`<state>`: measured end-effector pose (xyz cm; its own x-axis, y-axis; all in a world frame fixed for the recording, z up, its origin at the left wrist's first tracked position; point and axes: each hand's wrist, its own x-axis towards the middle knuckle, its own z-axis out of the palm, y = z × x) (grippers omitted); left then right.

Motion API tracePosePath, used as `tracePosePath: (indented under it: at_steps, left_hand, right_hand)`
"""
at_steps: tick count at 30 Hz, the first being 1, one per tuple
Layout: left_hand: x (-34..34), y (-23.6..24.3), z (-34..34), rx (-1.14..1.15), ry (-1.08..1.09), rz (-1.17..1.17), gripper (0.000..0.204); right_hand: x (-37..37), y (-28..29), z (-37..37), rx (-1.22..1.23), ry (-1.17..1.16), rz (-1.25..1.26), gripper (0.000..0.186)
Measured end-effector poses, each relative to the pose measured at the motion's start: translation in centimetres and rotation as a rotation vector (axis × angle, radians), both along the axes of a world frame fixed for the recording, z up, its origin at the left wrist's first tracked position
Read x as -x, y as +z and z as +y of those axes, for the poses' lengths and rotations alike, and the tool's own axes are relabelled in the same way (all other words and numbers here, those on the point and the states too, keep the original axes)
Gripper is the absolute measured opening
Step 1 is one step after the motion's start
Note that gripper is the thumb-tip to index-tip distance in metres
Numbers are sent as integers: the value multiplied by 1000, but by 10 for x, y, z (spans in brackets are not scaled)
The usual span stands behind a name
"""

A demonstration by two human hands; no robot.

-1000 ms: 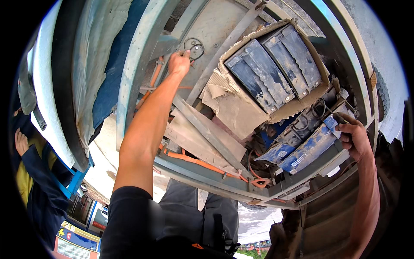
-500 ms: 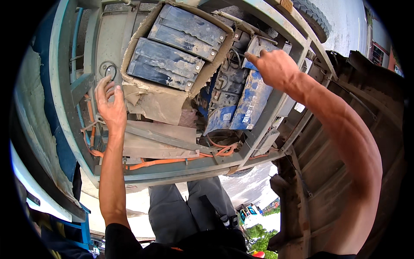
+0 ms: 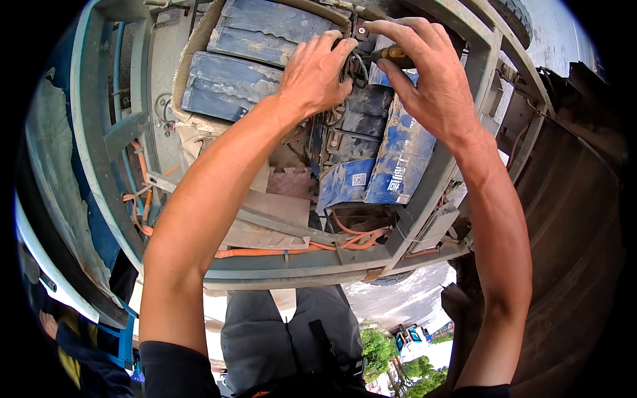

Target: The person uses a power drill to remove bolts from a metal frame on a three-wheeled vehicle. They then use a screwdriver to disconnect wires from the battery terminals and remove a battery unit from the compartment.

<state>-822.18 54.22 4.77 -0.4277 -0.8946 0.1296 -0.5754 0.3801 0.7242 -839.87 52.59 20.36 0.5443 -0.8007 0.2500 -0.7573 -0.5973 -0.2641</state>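
"Look at the left hand (image 3: 314,78), over the right edge of that cardboard box (image 3: 178,93)!"

"Fingers bent and slightly parted, right beside the black cables (image 3: 359,68). Pinching one? Can't tell from here!"

"And the right hand (image 3: 438,89)?"

"Just across, pinching a dark-and-yellow handle (image 3: 396,56) between thumb and fingers, above the far end of the blue battery (image 3: 398,162)!"

"The dark batteries (image 3: 229,83)?"

"Side by side in the box, to the left. Orange conduit (image 3: 265,252) lies along the near frame rail (image 3: 298,267)."
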Motion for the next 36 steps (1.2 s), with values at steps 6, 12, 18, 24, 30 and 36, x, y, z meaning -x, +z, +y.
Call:
tracePosePath:
  at_steps: [6,12,18,24,30,36]
  left_hand:
    - [27,6,-2,125,182,-53,20]
    - [36,2,-5,0,176,62,32]
    - [44,2,-4,41,162,66,40]
    - [34,14,-5,-226,241,7,43]
    - [23,-6,-3,85,90,-15,43]
    - [33,-7,-4,15,163,53,31]
  right_hand:
    - [16,14,4,-484,-127,-106,28]
    - [-5,-7,10,-26,-71,-333,22]
    - [1,-20,6,-3,-201,-318,19]
    - [-10,26,11,-322,-176,-140,17]
    - [-24,8,15,-80,-156,-266,17]
    - [-14,2,16,-18,-85,-327,17]
